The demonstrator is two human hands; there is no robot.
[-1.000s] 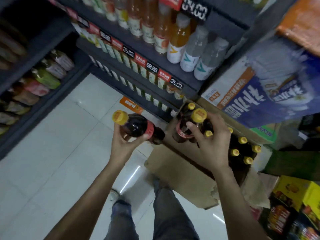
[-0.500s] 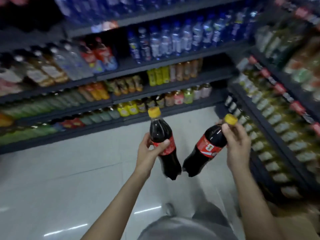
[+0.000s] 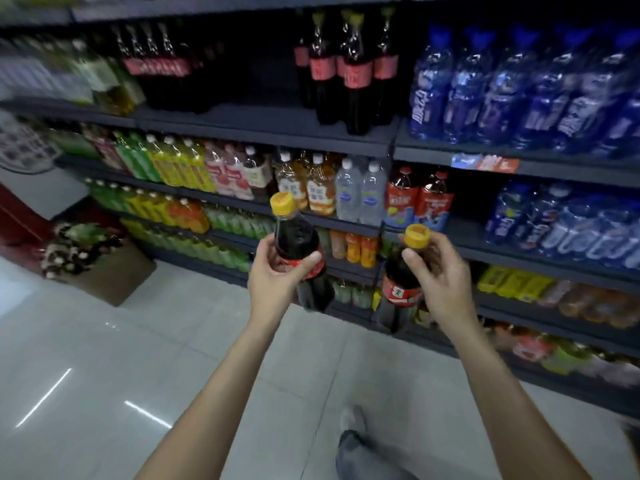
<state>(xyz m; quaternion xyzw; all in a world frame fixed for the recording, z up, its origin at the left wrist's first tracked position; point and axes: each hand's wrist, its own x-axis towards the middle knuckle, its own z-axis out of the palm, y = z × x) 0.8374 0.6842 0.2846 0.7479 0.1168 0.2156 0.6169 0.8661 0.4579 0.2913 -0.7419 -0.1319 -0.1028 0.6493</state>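
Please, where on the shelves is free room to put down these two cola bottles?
Bare shelf board shows between the dark bottle pack on the left and the yellow-capped tall cola bottles on the right. The rows below and the blue bottles stand packed.

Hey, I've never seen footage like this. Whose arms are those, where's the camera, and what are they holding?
No machine here: these are a person's two bare arms, filmed by a wide-angle camera worn on their head, looking forward and down. The left hand grips a dark soda bottle with a yellow cap and red label round its body; the right hand holds a second bottle of the same kind near its neck. The two bottles are in the air, apart. Ahead stand shop shelves full of drinks: taller dark bottles up top, blue bottles to the right. Below are a pale tiled floor and the person's own leg.
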